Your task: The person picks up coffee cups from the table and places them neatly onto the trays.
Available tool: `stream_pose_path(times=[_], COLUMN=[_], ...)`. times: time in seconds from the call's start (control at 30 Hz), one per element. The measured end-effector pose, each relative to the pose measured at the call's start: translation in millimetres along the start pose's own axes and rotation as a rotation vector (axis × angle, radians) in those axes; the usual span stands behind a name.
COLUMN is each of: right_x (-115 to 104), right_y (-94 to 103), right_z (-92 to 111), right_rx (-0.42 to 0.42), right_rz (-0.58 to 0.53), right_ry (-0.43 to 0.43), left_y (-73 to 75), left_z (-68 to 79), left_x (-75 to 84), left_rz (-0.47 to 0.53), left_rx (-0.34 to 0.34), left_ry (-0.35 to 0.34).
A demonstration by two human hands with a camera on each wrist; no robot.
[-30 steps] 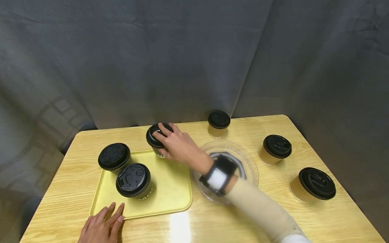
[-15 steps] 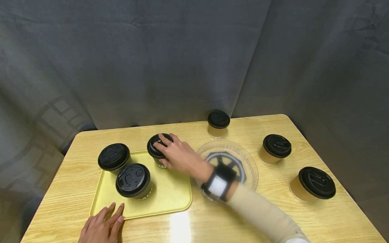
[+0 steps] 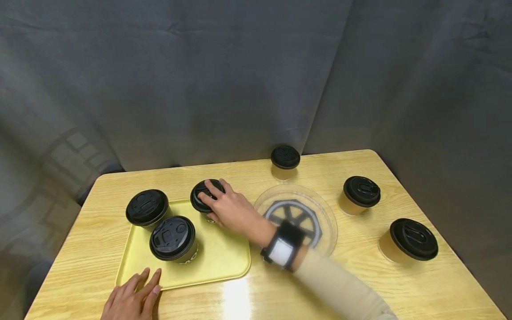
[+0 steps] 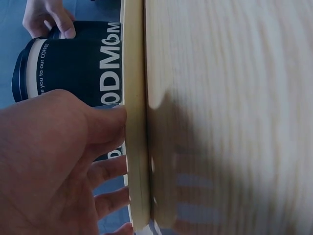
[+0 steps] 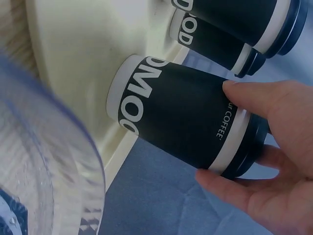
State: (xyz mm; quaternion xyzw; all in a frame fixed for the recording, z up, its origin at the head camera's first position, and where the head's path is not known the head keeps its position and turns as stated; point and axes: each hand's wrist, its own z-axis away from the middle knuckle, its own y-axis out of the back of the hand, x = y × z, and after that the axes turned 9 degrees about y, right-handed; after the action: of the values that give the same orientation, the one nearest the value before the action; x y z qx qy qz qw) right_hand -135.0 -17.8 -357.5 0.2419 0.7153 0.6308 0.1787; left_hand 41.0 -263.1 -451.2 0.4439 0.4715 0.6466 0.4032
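My right hand [image 3: 236,213] grips a dark paper coffee cup [image 5: 181,112] with a black lid, thumb and fingers round its upper part. The cup's base meets the back part of the yellow tray [image 3: 224,262]; whether it bears fully on it, I cannot tell. Two more black-lidded coffee cups stand at the tray's left: a nearer cup [image 3: 172,240] and a farther cup [image 3: 147,209]. At the tray's near left edge rests my left hand [image 3: 130,298], fingers fairly straight. In the left wrist view its fingertips touch the tray rim [image 4: 137,147].
A clear round plastic dish [image 3: 330,222] with a dark spoked pattern lies right of the tray, under my right forearm. Beyond it stand several light-brown lidded cups: a back cup [image 3: 285,162], a middle cup [image 3: 359,195] and a front cup [image 3: 408,240]. A grey curtain [image 3: 224,80] hangs behind the table.
My right hand has brought the gripped coffee cup nearer and lower, from the tray's back edge onto its back part. My left hand has stayed at the tray edge.
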Motion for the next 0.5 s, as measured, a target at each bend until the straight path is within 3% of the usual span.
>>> stream_pose_path(times=[0.5], right_x=[-0.2], right_y=[-1.4], right_z=[0.0], right_rx=[0.02], right_rz=[0.009], right_ry=[-0.001], left_y=[-1.5], left_z=[-2.9], left_x=[-2.8], left_rz=[-0.002], left_rx=[-0.032], left_ry=[0.002])
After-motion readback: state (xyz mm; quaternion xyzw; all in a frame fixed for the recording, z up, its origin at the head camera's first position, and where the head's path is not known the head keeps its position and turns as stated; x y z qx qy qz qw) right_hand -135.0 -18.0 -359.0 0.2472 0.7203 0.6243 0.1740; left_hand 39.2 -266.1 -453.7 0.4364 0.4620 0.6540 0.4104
